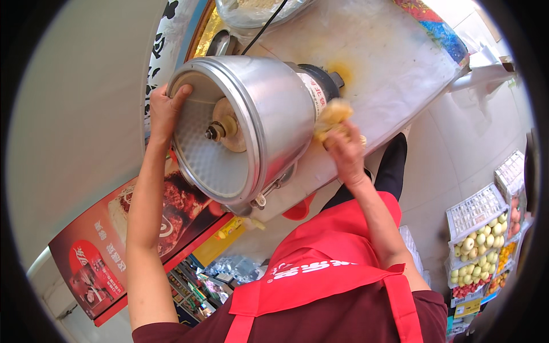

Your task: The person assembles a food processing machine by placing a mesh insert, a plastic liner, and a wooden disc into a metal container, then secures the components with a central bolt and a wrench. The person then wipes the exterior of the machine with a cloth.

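Observation:
A large silver metal drum (280,106), like a cooker pot, lies tipped on its side on the table. Its round end faces left, with a pale dimpled surface and a shaft-like fitting (217,130) on a tan disc in the centre. My left hand (167,108) grips the rim of that end, thumb hooked over the inside edge. In my right hand (346,147) is a bunched yellowish cloth (334,117), blurred by motion, close against the drum's side near its dark base (323,80). A metal clamp (260,200) sticks out at the drum's lower edge.
The light tabletop (372,51) carries a yellow-brown stain beside the base. A plastic-wrapped bowl (257,11) and a black cord stand at the back. A red printed panel (114,257) hangs lower left. Crates of fruit (477,240) stand on the floor at right.

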### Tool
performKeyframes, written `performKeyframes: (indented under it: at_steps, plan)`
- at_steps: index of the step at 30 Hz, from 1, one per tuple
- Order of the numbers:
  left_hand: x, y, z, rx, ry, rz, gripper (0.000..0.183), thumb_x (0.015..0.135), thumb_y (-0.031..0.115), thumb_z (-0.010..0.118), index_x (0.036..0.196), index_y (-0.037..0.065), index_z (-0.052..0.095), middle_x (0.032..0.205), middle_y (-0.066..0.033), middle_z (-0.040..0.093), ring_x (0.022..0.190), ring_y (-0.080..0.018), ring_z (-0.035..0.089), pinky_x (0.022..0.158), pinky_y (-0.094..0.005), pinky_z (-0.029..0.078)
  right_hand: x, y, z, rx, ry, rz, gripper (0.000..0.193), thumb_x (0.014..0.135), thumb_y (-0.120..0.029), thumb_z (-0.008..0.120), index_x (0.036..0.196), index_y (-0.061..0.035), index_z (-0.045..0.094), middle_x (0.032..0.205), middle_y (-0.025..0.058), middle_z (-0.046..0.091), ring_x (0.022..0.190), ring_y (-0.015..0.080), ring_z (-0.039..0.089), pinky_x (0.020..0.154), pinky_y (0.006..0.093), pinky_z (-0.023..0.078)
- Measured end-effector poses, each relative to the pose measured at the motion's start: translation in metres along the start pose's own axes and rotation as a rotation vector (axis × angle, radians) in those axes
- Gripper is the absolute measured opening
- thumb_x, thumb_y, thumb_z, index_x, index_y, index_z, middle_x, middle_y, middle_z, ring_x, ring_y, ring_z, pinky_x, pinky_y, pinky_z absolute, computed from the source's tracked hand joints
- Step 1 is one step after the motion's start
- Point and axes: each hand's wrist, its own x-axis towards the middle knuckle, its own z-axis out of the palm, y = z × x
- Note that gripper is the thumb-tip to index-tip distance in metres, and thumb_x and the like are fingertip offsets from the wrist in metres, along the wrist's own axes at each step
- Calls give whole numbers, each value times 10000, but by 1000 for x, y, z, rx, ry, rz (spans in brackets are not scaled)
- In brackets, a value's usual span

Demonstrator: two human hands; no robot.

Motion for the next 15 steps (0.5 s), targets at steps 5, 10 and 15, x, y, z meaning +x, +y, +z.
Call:
performKeyframes:
  at_steps: [5, 10, 15]
  plan:
    - [-4, 1, -1, -62, -18, 0, 650, 809, 618, 745, 999, -2, 707, 813, -23, 685, 771, -98, 596, 719, -281, 487, 26, -25, -30, 132, 169, 103, 350, 823, -21, 686, 1168, -71, 650, 1219, 192, 497, 1080, 362, 554, 915, 420, 478]
    - [-5, 12, -3, -116, -38, -39, 657, 767, 614, 783, 983, -2, 710, 815, -21, 692, 771, -93, 603, 711, -281, 492, 37, -93, -4, 421, 53, -24, 433, 740, -142, 714, 1173, -133, 700, 1269, 166, 467, 1136, 345, 489, 974, 463, 403]
    - [-1, 14, -4, -86, -31, -53, 684, 704, 631, 811, 912, -11, 699, 763, -62, 675, 723, -116, 610, 674, -298, 491, 137, -60, 1, 310, -111, -80, 362, 809, -197, 631, 1149, -145, 742, 1301, 182, 536, 1160, 377, 491, 1019, 482, 393]
